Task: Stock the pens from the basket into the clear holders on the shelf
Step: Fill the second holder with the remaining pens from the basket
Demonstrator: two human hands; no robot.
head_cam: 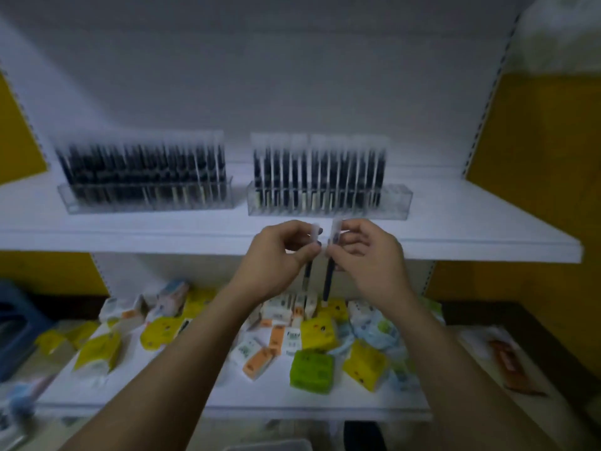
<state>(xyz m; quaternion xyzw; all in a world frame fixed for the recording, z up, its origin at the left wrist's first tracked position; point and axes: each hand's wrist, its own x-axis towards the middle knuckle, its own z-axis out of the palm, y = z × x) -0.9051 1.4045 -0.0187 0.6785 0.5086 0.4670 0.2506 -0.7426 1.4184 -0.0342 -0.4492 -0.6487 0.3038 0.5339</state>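
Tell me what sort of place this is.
Likely a small shop's stationery aisle. White slotted retail shelving carries two clear holders packed with dark pens, and the lower shelf is piled with small packaged goods.

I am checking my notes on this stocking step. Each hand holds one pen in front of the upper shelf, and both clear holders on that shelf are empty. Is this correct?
Not quite. The head view shows the left clear holder and the right clear holder both holding rows of dark pens; only the right one's far right end looks unfilled. The rest stands: the left hand and the right hand each hold one pen before the upper shelf.
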